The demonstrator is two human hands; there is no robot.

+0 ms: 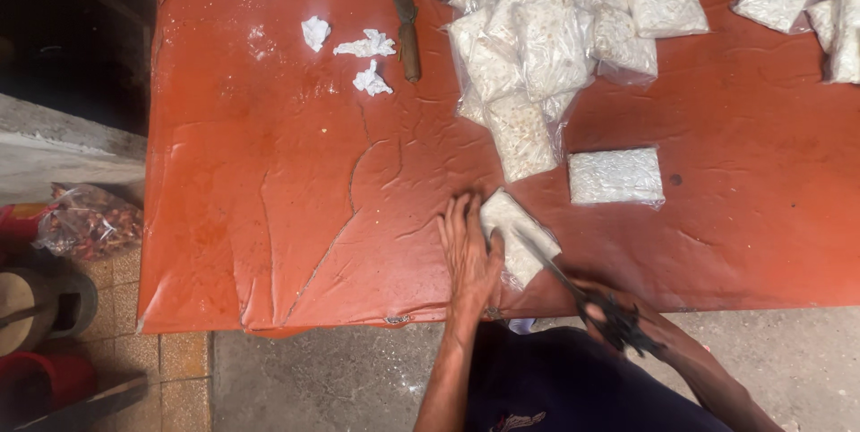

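Note:
My left hand [468,248] lies flat on the red table [269,181], its fingers pressing the left edge of a small clear bag [517,233] filled with white grains. My right hand [627,320] grips a pair of black scissors [573,284] near the table's front edge. The blades reach up across the bag under my left hand. A flat filled bag [615,176] lies just to the right of it, apart from both hands.
A heap of filled clear bags [537,47] sits at the table's back middle, with more bags [815,2] at the back right. A brown-handled knife [405,15] and crumpled white paper bits [365,45] lie further left. A bag of reddish bits [88,220] rests on the floor.

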